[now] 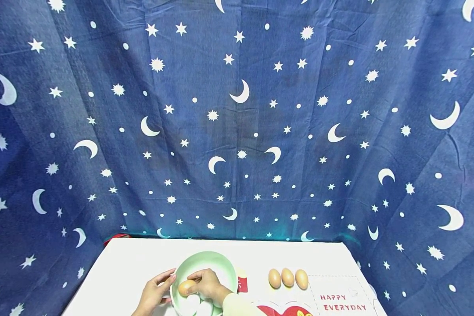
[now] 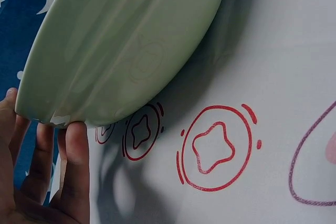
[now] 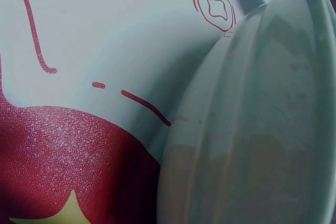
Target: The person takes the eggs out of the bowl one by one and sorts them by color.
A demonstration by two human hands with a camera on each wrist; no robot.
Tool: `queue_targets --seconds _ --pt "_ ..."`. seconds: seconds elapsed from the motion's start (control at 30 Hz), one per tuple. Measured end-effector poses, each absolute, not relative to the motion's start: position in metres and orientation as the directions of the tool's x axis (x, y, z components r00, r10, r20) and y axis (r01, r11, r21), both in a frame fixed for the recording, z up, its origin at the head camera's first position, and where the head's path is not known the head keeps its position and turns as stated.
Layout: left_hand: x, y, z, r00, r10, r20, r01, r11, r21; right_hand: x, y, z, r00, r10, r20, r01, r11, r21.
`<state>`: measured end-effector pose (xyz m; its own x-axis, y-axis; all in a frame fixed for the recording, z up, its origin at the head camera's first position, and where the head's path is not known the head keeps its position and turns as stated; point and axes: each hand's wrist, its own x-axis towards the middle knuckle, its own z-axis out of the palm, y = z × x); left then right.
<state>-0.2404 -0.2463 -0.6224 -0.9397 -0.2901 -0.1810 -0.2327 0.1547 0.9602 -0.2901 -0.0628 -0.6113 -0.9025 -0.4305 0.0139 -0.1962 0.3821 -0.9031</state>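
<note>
The egg [image 1: 186, 288] is light brown and oval — pinched by the right hand [image 1: 208, 284], reaching into a pale green bowl [image 1: 205, 259]. The left hand [image 1: 154, 294] grips the bowl's rim.

The bowl [image 2: 126, 40] looks glossy and smooth, the brown eggs [image 1: 287, 278] smooth-shelled, the backdrop [image 1: 256, 118] matt, wrinkled cloth.

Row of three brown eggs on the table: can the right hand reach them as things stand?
Probably yes, once unloaded: the right hand grips another brown egg inside the green bowl, with only the bowl's side between it and the three brown eggs, which lie uncovered on the table.
</note>
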Motion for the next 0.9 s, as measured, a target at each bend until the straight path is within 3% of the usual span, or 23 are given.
queue_targets --seconds 0.4,0.9 --pt "-0.239 -0.243 -0.617 -0.946 -0.275 -0.174 -0.221 0.149 0.964 -0.292 -0.060 -0.609 -0.905 -0.416 0.093 -0.248 0.336 -0.909" --pt "-0.239 -0.246 -0.621 -0.943 -0.287 -0.168 -0.224 0.173 0.959 -0.295 -0.053 -0.580 -0.920 -0.382 0.093 -0.218 0.300 -0.929"
